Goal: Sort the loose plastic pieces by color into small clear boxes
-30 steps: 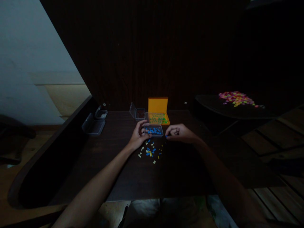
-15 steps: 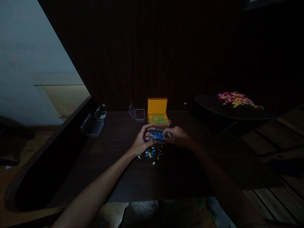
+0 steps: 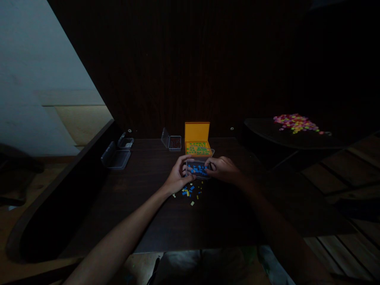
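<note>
A small clear plastic box (image 3: 198, 170) holding several blue pieces sits at the middle of the dark table (image 3: 154, 213). My left hand (image 3: 177, 177) grips its left side with curled fingers. My right hand (image 3: 223, 170) grips its right side the same way. Just in front of the box lie several loose blue, yellow and white pieces (image 3: 190, 192). Behind the box stands an open orange box (image 3: 197, 139) with green pieces inside.
A small clear case with dark contents (image 3: 172, 141) stands left of the orange box. Two more clear cases (image 3: 116, 156) lie at the table's left edge. A heap of pink and yellow pieces (image 3: 294, 123) rests on a dark surface at right.
My right hand came in from the right of the clear box and closed on its side. The box shifted slightly to the right between both hands. The left hand stayed on it.
</note>
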The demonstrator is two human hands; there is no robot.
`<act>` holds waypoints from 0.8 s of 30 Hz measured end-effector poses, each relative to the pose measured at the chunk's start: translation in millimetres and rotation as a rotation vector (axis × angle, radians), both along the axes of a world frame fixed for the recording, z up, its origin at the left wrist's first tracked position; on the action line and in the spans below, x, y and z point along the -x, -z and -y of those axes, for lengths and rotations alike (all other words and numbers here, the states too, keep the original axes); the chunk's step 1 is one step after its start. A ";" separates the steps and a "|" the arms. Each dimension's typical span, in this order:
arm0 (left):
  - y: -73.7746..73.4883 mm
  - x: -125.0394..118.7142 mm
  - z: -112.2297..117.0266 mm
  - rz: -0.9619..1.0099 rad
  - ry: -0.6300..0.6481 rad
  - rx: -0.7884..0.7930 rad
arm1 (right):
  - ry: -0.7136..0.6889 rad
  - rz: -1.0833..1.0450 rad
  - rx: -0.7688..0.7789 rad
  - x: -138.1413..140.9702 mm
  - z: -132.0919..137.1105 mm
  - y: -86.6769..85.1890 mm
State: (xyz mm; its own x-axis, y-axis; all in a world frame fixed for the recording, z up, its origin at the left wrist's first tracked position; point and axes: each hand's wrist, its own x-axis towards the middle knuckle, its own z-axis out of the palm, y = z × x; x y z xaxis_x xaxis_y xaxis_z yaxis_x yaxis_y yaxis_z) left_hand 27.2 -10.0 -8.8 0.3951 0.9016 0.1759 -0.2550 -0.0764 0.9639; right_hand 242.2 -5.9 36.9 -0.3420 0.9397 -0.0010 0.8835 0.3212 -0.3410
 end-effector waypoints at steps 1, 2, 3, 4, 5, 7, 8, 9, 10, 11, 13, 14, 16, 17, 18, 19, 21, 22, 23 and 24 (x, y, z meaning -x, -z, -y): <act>-0.1 -0.3 0.5 0.002 -0.001 -0.001 | 0.008 0.036 -0.023 0.8 0.8 0.7; -0.3 -0.5 0.9 0.003 -0.003 -0.002 | 0.019 0.068 -0.050 1.6 1.8 1.2; -0.4 -0.6 1.3 0.004 -0.004 -0.002 | 0.031 0.097 -0.073 2.3 2.8 1.5; -0.6 -0.7 1.6 0.006 -0.004 -0.002 | 0.040 0.118 -0.088 2.8 3.8 1.6; -0.6 -0.7 1.7 0.009 -0.004 -0.004 | 0.049 0.133 -0.093 3.1 4.7 1.4; -0.1 -0.5 1.5 0.009 -0.001 -0.009 | 0.058 0.148 -0.079 3.2 5.9 0.9; 0.6 -0.4 1.2 0.007 0.002 -0.013 | 0.056 0.152 -0.069 3.0 6.2 0.6; 1.3 -0.3 0.8 0.004 0.003 -0.017 | 0.053 0.155 -0.065 2.7 6.4 0.4; 2.2 -0.3 0.5 0.000 0.004 -0.021 | 0.051 0.160 -0.066 2.5 6.4 0.2; 3.0 -0.2 0.2 -0.006 0.003 -0.025 | 0.047 0.164 -0.072 2.4 6.4 0.0; 3.9 -0.1 -0.1 -0.016 -0.002 -0.031 | 0.036 0.166 -0.078 2.8 6.4 -0.6; 3.8 -0.1 0.0 -0.018 -0.004 -0.032 | 0.027 0.159 -0.073 3.3 6.4 -1.2; 2.8 0.0 0.3 -0.015 -0.006 -0.031 | 0.006 0.123 -0.049 4.8 6.5 -2.6; 2.0 0.0 0.4 -0.010 -0.006 -0.029 | -0.004 0.100 -0.031 5.5 6.4 -3.4; 1.1 0.1 0.6 -0.006 -0.006 -0.028 | -0.009 0.078 -0.016 6.2 6.2 -4.2; 0.4 0.1 0.7 -0.002 -0.007 -0.029 | -0.011 0.058 -0.002 6.6 5.9 -4.9; -0.5 0.0 0.6 0.000 -0.008 -0.031 | -0.020 0.019 0.032 6.7 4.8 -5.9; -0.7 -0.2 0.5 0.001 -0.007 -0.033 | -0.028 -0.005 0.052 6.3 4.1 -6.1; -0.7 -0.3 0.4 0.001 -0.005 -0.035 | -0.037 -0.032 0.075 5.6 3.3 -6.2; -0.7 -0.4 0.4 0.002 -0.004 -0.036 | -0.046 -0.060 0.100 4.8 2.4 -6.0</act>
